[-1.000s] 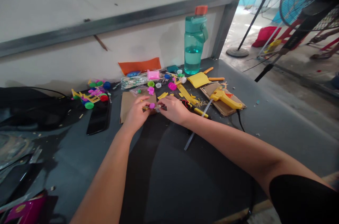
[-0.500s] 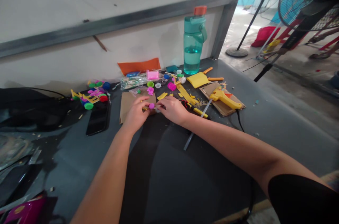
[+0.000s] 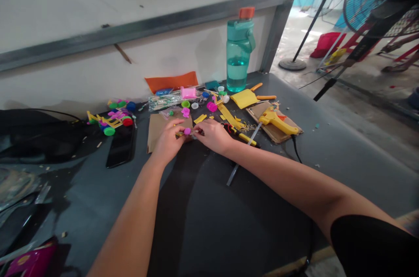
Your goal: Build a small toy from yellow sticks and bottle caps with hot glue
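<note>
Almost nothing has changed over the last second: my left hand (image 3: 169, 138) and right hand (image 3: 214, 135) still pinch a small pink-capped piece (image 3: 187, 131) from either side, above the right edge of the cardboard (image 3: 156, 125), so the fine handling continues in place.

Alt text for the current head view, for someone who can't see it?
A person's left hand and right hand hold a small purple part over a dark table. Behind them lie colourful pieces, a teal bottle stands farther back, and a yellow glue gun rests on cardboard at right.
</note>
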